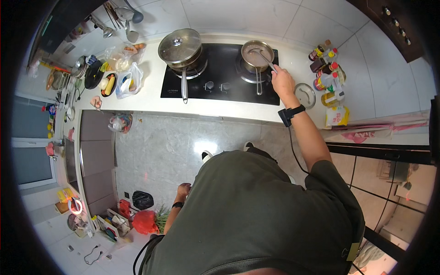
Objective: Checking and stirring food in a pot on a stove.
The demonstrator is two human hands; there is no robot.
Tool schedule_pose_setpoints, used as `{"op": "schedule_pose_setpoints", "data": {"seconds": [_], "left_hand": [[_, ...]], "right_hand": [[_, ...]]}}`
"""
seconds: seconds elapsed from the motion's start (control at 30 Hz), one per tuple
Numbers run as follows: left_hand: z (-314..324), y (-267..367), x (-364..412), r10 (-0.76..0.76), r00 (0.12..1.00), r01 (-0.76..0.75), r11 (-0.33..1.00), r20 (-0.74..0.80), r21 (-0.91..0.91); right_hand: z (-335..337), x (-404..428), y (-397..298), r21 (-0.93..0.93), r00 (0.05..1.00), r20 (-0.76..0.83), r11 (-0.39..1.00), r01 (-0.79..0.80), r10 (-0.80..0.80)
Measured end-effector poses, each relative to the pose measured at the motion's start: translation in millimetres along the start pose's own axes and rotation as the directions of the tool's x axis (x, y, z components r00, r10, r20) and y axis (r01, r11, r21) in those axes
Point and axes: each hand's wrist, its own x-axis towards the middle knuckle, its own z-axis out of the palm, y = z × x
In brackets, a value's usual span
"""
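Note:
My right hand (283, 81) grips the handle of a metal spoon or ladle (268, 62). The tool's head dips into a greyish-pink liquid inside a small steel saucepan (243, 61), whose wire-like handle points towards me. That saucepan stands on the right burner of a black glass gas cooktop (215, 65). Beside my right wrist, a round metal pot lid (305, 96) lies on the white counter. On the left burner sits a steel pan (184, 86) covered by a glass lid (180, 43). My left hand (184, 189) hangs low at my side, away from the counter, its fingers partly hidden by my shirt.
Sauce and oil bottles (323, 80) crowd the right wall, with a yellow-and-white packet (337, 116) nearer me. Plastic bags (130, 80) and a black plate of corn (110, 85) occupy the left counter. A red bag (144, 221) and a black bag (142, 200) lie on the floor.

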Motion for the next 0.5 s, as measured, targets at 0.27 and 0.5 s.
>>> {"op": "schedule_pose_setpoints", "data": {"seconds": [0.27,0.5], "left_hand": [[-4,75,-12,-0.112,0.993,0.113,0.992,-0.020,0.060],[-11,114,-23,-0.192,0.981,0.193,0.980,0.023,-0.055]], "right_hand": [[14,-14,15,-0.036,1.000,-0.024,0.999,0.002,-0.003],[5,-25,20,-0.020,0.997,-0.067,0.999,0.031,-0.032]]}}
